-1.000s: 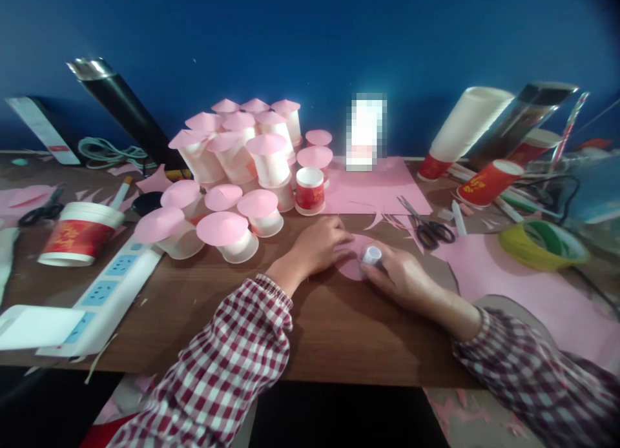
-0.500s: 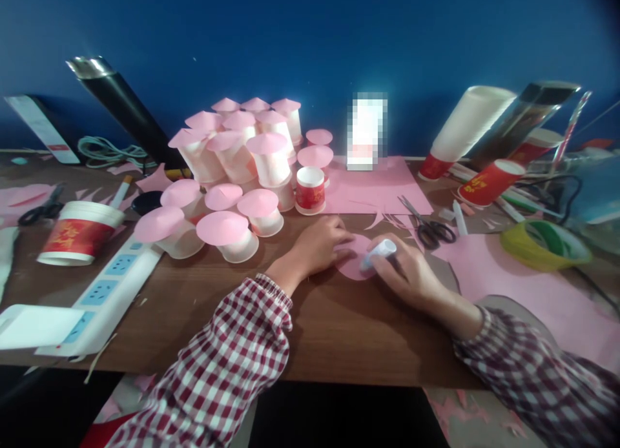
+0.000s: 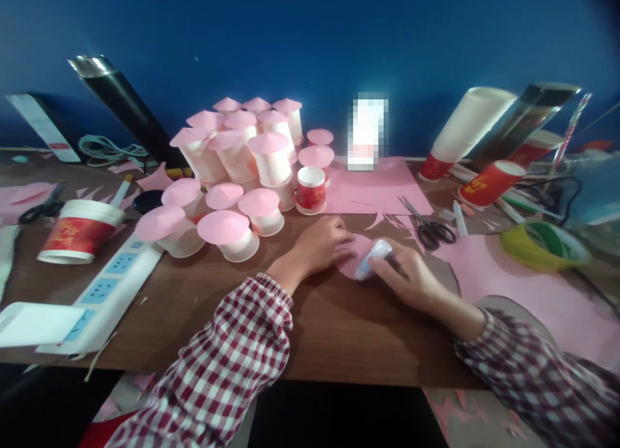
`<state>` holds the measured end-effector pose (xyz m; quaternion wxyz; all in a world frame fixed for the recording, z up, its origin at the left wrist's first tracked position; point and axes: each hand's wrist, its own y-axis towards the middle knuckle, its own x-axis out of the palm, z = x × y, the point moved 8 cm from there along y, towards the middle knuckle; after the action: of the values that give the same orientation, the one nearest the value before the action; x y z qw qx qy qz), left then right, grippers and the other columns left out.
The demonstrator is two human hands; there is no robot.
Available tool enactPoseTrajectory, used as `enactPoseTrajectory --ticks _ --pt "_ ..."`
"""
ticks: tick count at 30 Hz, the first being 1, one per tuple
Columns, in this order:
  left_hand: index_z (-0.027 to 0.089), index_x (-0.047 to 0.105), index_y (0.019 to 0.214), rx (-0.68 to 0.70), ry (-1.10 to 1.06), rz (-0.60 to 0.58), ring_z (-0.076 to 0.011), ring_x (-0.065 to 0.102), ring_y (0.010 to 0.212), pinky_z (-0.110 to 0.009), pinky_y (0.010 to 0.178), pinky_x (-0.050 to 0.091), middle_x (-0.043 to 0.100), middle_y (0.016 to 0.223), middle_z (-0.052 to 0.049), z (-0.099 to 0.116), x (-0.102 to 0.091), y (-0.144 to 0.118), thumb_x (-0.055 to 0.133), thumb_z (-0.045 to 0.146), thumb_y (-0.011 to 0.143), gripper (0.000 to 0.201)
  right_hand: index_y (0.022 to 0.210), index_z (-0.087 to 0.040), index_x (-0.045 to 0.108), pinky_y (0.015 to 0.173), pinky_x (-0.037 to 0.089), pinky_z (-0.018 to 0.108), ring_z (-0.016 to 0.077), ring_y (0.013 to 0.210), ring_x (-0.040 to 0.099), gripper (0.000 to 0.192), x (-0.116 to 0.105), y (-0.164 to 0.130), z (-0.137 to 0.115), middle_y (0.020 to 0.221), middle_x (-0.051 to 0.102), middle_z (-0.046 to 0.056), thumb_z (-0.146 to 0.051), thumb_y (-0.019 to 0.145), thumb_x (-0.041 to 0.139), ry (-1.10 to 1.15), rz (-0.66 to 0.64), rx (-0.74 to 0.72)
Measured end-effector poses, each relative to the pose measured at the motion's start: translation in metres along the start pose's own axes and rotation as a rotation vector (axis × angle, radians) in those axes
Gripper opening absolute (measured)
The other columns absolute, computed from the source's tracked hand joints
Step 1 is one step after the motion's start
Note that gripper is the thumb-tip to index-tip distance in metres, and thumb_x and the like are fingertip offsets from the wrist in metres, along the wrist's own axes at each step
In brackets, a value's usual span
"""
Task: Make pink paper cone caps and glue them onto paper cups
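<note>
A pink paper circle [image 3: 346, 267] lies on the brown table in front of me. My left hand [image 3: 323, 244] grips it at its left edge, fingers on top. My right hand [image 3: 409, 270] is closed around a white glue stick [image 3: 374, 259], slanted with its lower end against the right part of the circle. The glue stick is blurred and its tip cannot be seen. Beyond my left hand stands a red and white paper cup [image 3: 310, 190]. Several paper cups topped with pink paper cones [image 3: 223, 227] are grouped to the left.
Scissors [image 3: 429, 225] and pink scraps lie beyond my right hand, near a pink sheet [image 3: 378, 186]. On the right are a roll of tape [image 3: 545, 244] and another pink sheet [image 3: 504, 267]. A power strip [image 3: 104, 293] and a tilted cup stack [image 3: 80, 232] are left.
The glue stick has tilted and its lower end has shifted slightly left and down across the paper circle. My left hand has stayed in place.
</note>
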<state>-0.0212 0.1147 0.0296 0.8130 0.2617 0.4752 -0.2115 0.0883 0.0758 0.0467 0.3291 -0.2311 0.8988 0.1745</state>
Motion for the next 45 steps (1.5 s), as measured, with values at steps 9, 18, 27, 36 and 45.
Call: enactPoseTrajectory --ticks 9,18,27,36,45 --pt "0.021 0.069 0.094 -0.027 -0.013 -0.002 -0.0175 0.052 0.088 -0.030 0.079 0.043 0.057 0.094 -0.006 -0.002 0.001 0.001 0.053 0.039 0.083 0.027 0.092 -0.018 0.059 0.070 0.046 0.030 0.0213 0.080 0.061 0.015 0.011 0.002 -0.004 0.089 0.066 0.008 -0.029 0.086 0.051 -0.225 -0.005 -0.100" --pt "0.021 0.069 0.097 -0.010 -0.016 0.001 -0.0180 0.052 0.087 -0.030 0.077 0.043 0.056 0.094 -0.007 -0.002 0.001 0.000 0.054 0.041 0.083 0.029 0.085 -0.018 0.060 0.067 0.046 0.026 0.0178 0.072 0.062 0.025 0.004 0.003 0.002 0.079 0.066 0.003 -0.034 0.091 0.042 0.024 0.002 -0.017" --pt "0.020 0.069 0.095 -0.018 -0.019 -0.003 -0.0181 0.052 0.087 -0.030 0.078 0.043 0.056 0.093 -0.007 -0.002 0.001 0.000 0.053 0.042 0.083 0.030 0.099 -0.017 0.059 0.071 0.046 0.029 0.0210 0.081 0.061 0.020 0.005 0.002 0.001 0.091 0.066 0.007 -0.030 0.087 0.052 -0.137 0.052 -0.091" --pt "0.021 0.070 0.094 -0.017 -0.013 0.000 -0.0178 0.052 0.087 -0.030 0.079 0.043 0.057 0.093 -0.006 -0.002 0.001 0.001 0.052 0.041 0.083 0.029 0.094 -0.017 0.059 0.071 0.045 0.029 0.0211 0.083 0.061 0.018 0.012 0.004 -0.007 0.093 0.066 0.008 -0.030 0.088 0.048 -0.266 -0.029 -0.157" --pt "0.021 0.068 0.097 -0.009 0.007 0.009 -0.0180 0.052 0.089 -0.030 0.078 0.044 0.056 0.094 -0.006 -0.003 0.002 0.000 0.056 0.040 0.082 0.027 0.075 -0.018 0.051 0.056 0.039 0.026 0.0157 0.061 0.053 0.013 0.004 0.003 0.003 0.071 0.060 0.004 -0.027 0.084 0.047 -0.273 -0.010 -0.043"
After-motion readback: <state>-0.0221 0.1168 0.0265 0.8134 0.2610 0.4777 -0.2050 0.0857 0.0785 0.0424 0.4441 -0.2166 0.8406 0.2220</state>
